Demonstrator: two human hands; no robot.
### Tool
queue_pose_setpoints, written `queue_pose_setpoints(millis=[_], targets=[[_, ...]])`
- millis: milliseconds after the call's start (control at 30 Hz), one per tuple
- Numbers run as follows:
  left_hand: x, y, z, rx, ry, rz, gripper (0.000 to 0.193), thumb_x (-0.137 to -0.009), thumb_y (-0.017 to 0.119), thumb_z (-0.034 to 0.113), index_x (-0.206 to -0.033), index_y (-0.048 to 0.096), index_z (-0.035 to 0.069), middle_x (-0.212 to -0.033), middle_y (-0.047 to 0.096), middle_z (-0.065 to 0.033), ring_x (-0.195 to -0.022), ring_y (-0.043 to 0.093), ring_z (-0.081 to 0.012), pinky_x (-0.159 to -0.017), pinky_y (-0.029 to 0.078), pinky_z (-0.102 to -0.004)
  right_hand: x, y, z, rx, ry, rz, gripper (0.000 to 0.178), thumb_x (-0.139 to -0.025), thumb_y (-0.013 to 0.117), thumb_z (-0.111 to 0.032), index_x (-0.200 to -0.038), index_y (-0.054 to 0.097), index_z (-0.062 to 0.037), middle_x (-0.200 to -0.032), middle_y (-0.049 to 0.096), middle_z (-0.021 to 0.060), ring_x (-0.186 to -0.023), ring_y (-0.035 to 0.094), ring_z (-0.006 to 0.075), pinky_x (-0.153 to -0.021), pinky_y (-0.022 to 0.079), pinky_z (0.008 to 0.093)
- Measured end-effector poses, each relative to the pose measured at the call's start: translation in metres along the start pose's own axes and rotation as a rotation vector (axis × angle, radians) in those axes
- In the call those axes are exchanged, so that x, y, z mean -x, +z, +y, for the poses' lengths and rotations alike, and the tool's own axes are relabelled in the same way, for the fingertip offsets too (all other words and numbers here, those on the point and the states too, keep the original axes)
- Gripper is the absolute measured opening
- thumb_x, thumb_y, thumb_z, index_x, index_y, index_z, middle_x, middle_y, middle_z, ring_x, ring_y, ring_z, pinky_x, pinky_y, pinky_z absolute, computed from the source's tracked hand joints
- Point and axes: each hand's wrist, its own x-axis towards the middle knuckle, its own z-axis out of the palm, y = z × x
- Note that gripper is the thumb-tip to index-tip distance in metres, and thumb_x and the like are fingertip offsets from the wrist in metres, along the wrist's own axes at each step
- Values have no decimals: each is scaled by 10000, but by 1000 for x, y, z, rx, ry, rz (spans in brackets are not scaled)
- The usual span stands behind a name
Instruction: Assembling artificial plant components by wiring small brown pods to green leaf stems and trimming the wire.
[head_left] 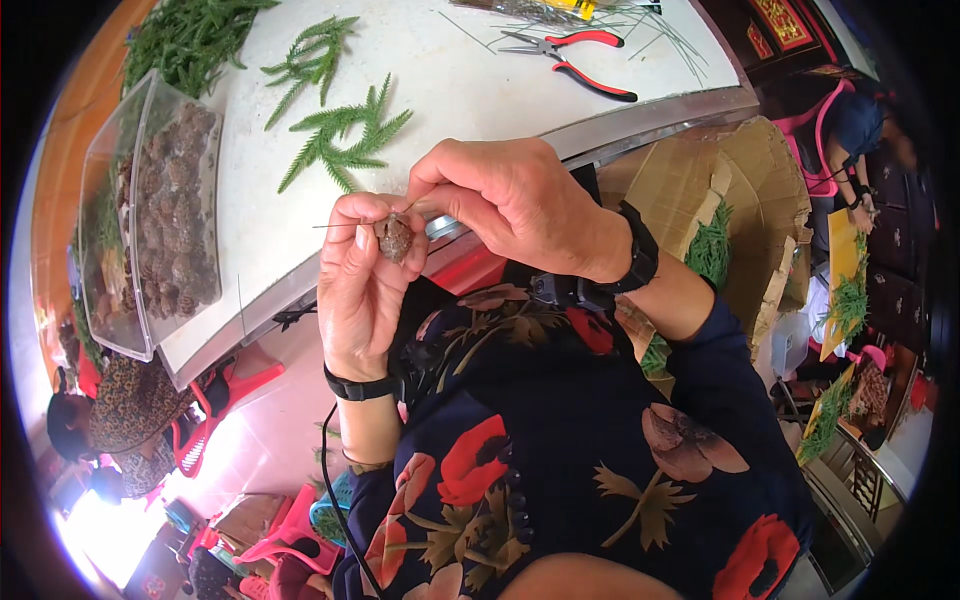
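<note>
A small brown pine cone [395, 240] is pinched between the thumb and fingers of my left hand [362, 275], just past the table's near edge. A thin dark wire [335, 226] crosses at the top of the cone and sticks out to the left past my left fingertips. My right hand [505, 200] closes its thumb and forefinger on the wire at the cone's right side. The fingertips hide most of that end. Two green artificial pine sprigs [345, 135] lie on the white table [440, 100] beyond my hands.
Pliers with red-and-black handles [575, 60] and loose green wires [670, 40] lie at the far right. A clear plastic box of pine cones [175, 210] and a heap of green sprigs [190, 45] are at left. An open cardboard box [760, 200] stands right; other people sit nearby.
</note>
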Motion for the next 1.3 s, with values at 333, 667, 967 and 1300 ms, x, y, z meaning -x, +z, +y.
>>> queue_pose_setpoints(millis=[333, 667, 967, 1300], targets=[[3, -2, 10, -16, -180, -42, 165, -986, 497, 148, -1091, 522, 23, -995, 633, -237, -714, 527, -185, -703, 461, -289, 1, -7, 5, 62, -152, -57, 144, -807, 698, -51, -924, 615, -63, -774, 642, 73, -695, 638, 258, -578, 485, 333], [3, -1, 6, -47, -188, 21, 147, -977, 506, 132, -1057, 547, 15, -957, 646, -251, -661, 517, -166, -638, 454, -251, 1, -9, 6, 40, -72, -132, 133, -801, 694, -39, -908, 617, -53, -793, 640, 69, -734, 628, 270, -629, 485, 341], [6, 8, 3, -197, -113, 192, 91, -933, 568, 76, -1001, 579, 17, -886, 665, -149, -629, 519, -127, -588, 436, -225, -17, 0, -5, -219, 43, -149, 55, -860, 630, -42, -905, 628, -10, -839, 629, 94, -799, 613, 198, -701, 487, 298], [4, 18, 5, -257, -40, 263, 84, -915, 584, 60, -987, 586, 17, -873, 667, -134, -673, 551, -116, -584, 431, -213, -10, 15, -4, -686, 465, -105, 151, -918, 634, -127, -972, 655, 12, -881, 636, 21, -796, 580, 92, -709, 489, 257]])
